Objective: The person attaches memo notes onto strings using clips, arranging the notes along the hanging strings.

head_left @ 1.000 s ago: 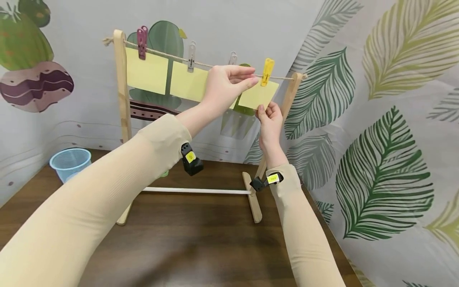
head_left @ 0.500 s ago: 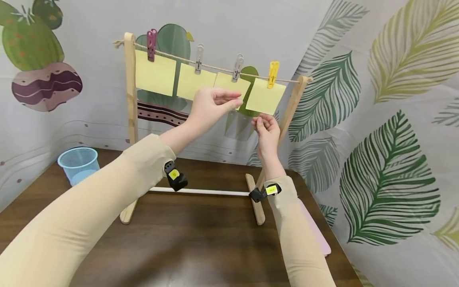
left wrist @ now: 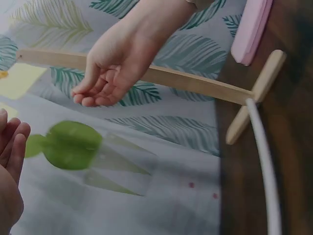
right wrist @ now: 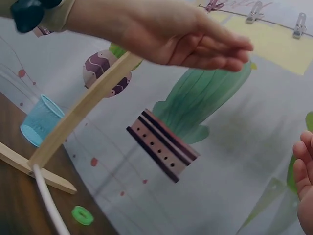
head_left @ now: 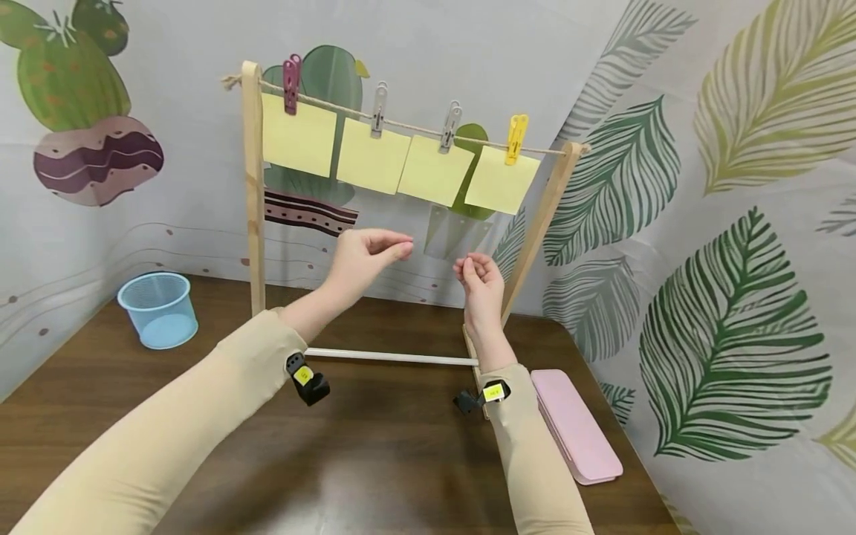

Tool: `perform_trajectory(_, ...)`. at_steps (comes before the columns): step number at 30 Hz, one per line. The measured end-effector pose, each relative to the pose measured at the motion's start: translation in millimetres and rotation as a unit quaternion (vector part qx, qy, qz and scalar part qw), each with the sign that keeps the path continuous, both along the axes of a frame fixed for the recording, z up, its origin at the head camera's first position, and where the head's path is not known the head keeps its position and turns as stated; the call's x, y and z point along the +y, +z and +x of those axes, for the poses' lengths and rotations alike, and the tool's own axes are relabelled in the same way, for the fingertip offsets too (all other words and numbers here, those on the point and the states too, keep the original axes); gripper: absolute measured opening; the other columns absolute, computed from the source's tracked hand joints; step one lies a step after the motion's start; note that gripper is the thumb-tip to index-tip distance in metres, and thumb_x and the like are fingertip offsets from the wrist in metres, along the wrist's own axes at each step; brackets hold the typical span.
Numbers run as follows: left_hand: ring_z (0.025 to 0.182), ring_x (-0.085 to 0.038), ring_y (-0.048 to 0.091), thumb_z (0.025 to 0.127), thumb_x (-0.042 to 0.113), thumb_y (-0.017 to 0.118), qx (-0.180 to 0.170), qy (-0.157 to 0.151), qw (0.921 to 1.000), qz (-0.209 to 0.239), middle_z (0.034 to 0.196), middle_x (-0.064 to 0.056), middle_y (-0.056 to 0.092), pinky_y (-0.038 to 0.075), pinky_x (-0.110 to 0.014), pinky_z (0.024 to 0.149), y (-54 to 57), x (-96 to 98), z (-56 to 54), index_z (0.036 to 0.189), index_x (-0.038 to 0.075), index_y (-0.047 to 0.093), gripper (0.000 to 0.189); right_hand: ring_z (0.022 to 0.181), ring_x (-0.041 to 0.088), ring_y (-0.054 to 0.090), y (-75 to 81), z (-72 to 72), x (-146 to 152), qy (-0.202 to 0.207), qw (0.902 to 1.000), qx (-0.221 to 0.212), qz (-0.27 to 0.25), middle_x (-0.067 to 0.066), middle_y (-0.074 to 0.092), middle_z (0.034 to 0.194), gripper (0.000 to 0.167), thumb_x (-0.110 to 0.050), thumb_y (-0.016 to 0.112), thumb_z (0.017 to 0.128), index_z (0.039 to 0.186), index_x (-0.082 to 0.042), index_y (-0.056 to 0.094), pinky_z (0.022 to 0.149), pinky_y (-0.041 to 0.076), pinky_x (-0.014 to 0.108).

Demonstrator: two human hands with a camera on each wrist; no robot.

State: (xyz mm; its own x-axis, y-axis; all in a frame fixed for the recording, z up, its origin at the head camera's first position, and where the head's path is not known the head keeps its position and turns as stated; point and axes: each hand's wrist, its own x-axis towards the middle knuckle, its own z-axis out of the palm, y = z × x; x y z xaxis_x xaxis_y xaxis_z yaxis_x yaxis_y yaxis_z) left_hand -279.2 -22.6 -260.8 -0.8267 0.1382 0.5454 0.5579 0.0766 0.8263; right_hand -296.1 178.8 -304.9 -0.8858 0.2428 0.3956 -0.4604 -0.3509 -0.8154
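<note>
My left hand (head_left: 361,260) hovers below the hung notes, fingers loosely bent and nothing held. To its right, my right hand (head_left: 481,290) hangs in the air with loosely curled fingers, also holding nothing. Above them, several yellow paper notes hang in a row from a rope (head_left: 414,128). A maroon clothespin (head_left: 290,85) pins the leftmost note (head_left: 299,137). Two grey clothespins, the left one (head_left: 379,110) and the right one (head_left: 451,128), pin the middle notes. The rightmost note (head_left: 501,182) hangs slightly tilted under a yellow clothespin (head_left: 516,140).
The rope runs between two wooden posts, left (head_left: 254,186) and right (head_left: 545,215), joined low down by a white rod (head_left: 391,357). A blue mesh basket (head_left: 160,308) stands at left on the brown table (head_left: 374,461). A pink case (head_left: 576,427) lies at right; a green ring (right wrist: 82,215) lies near the left post.
The right hand has let go of the rightmost note's lower edge. Both hands have moved down away from the rope and notes. The view has shifted, showing the pink case fully.
</note>
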Motion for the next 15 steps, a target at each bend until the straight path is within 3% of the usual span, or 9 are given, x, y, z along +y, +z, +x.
perform_trajectory(9, 0.079, -0.011, 0.073, 0.090, 0.017, 0.071, -0.025, 0.014, 0.9996, -0.004, 0.092, -0.019, 0.075, 0.055, -0.019, 0.071, -59.2, -18.1, 6.1, 0.103, 0.000, 0.076, 0.021, 0.072, 0.007, 0.064, -41.3, 16.3, -1, 0.011, 0.9988, -0.040, -0.027, -0.003, 0.067, 0.078, 0.016, 0.004, 0.049, 0.098, 0.091, -0.008, 0.058, 0.073, 0.052, 0.019)
perform_trajectory(15, 0.072, -0.003, 0.070, 0.091, 0.012, 0.070, -0.064, 0.002, 0.9976, 0.025, 0.094, -0.025, 0.073, 0.057, -0.022, 0.069, -92.1, -26.6, 10.5, 0.104, -0.006, 0.073, 0.022, 0.072, 0.007, 0.064, -69.8, 23.9, -1, 0.018, 0.9966, -0.066, -0.047, -0.004, 0.067, 0.078, 0.013, 0.003, 0.051, 0.097, 0.092, -0.007, 0.058, 0.071, 0.050, 0.018)
